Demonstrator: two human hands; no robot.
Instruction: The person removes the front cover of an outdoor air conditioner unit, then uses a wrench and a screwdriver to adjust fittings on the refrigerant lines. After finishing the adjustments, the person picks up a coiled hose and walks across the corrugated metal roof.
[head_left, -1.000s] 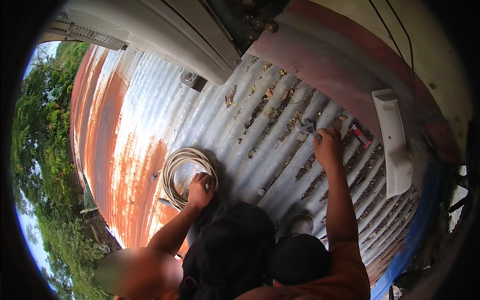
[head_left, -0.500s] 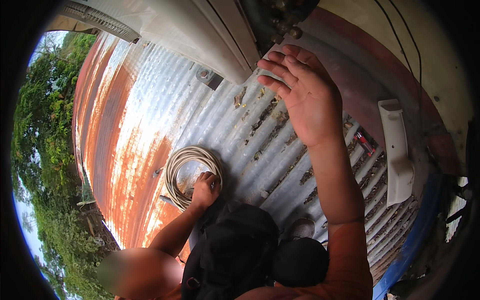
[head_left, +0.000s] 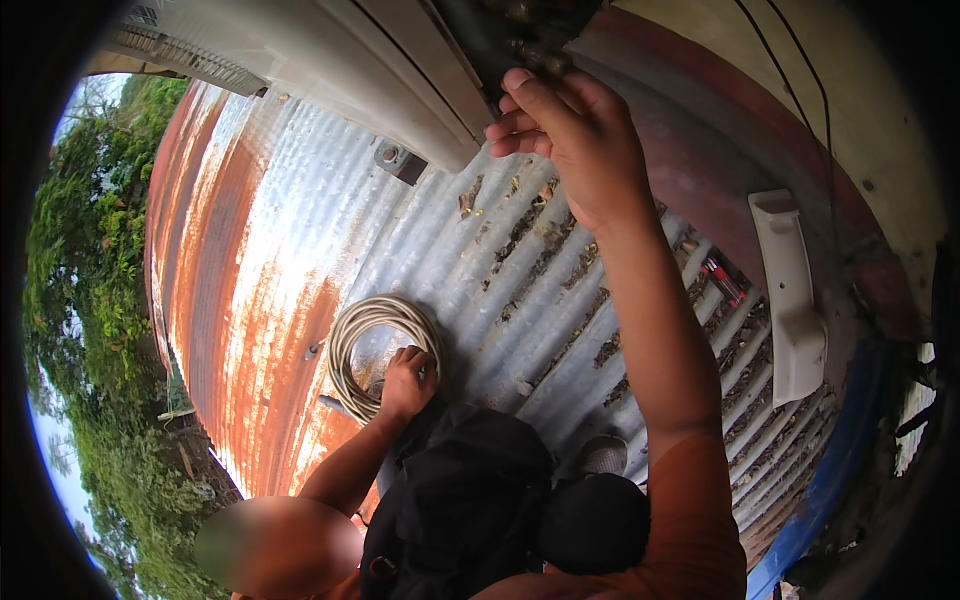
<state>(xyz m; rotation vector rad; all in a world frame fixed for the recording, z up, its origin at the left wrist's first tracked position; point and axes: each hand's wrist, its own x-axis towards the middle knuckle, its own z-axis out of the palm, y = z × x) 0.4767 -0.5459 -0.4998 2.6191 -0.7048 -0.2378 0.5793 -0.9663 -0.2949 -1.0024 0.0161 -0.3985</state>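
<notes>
A corrugated metal roof (head_left: 450, 250), partly rusted, fills the head view beneath a pale casing (head_left: 390, 90). Nearer the wearer than the casing lies a beige coil (head_left: 345, 345), likely springy and moderately heavy, best held around several bundled loops; the left hand's (head_left: 408, 382) fingers curl at it, their grip unclear. Beside the casing's right end, brass-coloured fittings (head_left: 540, 55) look hard and fixed, best taken by their outer sides; the right hand (head_left: 590, 140) is there, fingers partly bent, whether pinching I cannot tell.

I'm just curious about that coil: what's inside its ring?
Inside the beige coil, corrugated metal roofing shows; the left hand covers the lower right, so anything beneath it is hidden.
</notes>
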